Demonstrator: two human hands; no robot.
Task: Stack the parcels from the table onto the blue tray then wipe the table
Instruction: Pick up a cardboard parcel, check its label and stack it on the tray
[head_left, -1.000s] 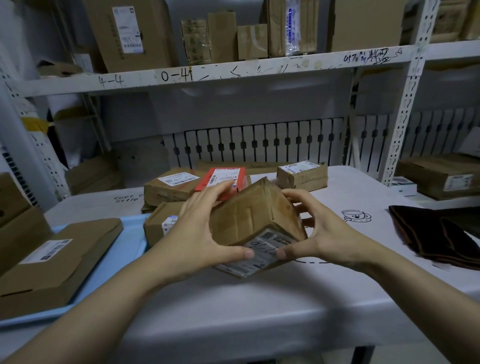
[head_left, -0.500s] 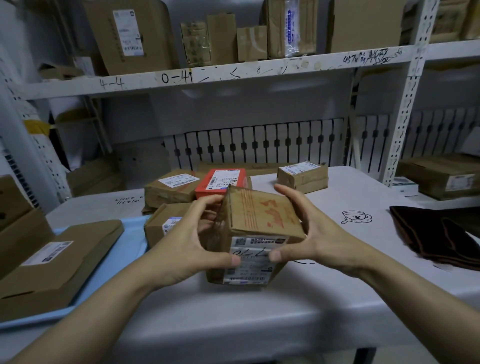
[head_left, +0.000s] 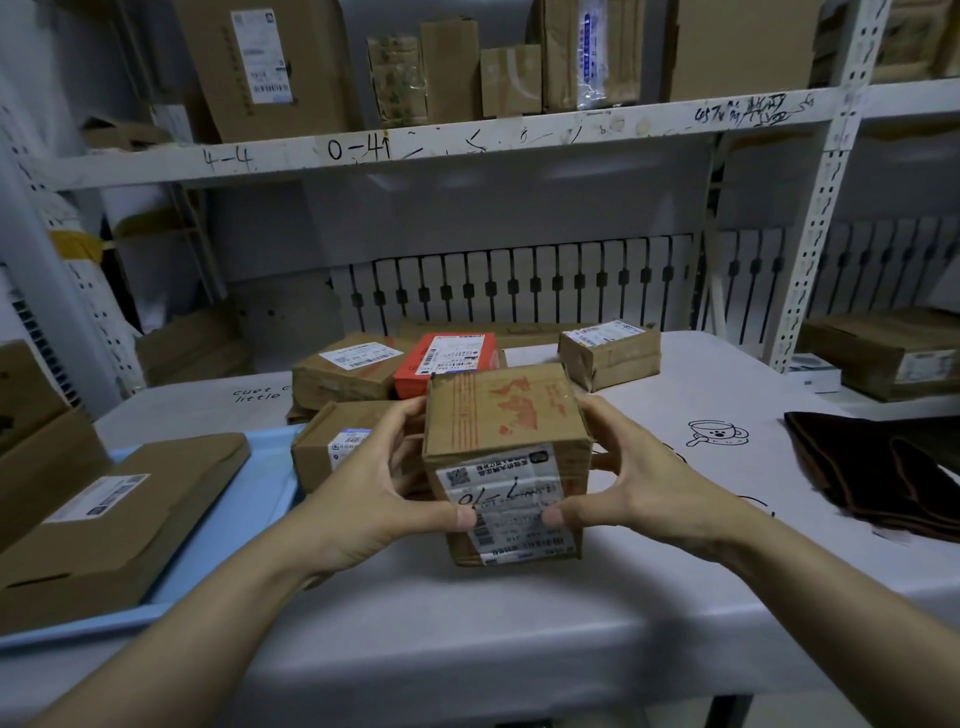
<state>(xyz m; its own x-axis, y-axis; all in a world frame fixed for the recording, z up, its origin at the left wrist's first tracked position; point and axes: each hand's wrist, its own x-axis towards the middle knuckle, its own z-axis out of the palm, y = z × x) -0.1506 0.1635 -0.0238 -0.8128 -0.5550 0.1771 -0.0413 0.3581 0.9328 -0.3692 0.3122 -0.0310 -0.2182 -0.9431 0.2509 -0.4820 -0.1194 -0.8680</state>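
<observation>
A brown cardboard parcel (head_left: 506, 421) with red print on top and a white label facing me is held above the table between both hands. My left hand (head_left: 374, 493) grips its left side, thumb on the label. My right hand (head_left: 639, 493) grips its right side, thumb on the label too. The blue tray (head_left: 239, 519) lies at the left and carries a flat brown parcel (head_left: 119, 514). Behind the held parcel are a small brown parcel (head_left: 332, 447), a red parcel (head_left: 447, 358), a labelled brown parcel (head_left: 343, 374) and another brown parcel (head_left: 608, 353).
The white table (head_left: 519, 623) has a cup drawing at the right. A dark folded cloth (head_left: 878, 473) lies at the table's right edge. White metal shelving (head_left: 415, 145) with boxes stands behind, and a shelf post (head_left: 815, 218) rises at the right.
The parcel has been turned from tilted to upright, label now facing me, and both hands have lifted it slightly while keeping their grip.
</observation>
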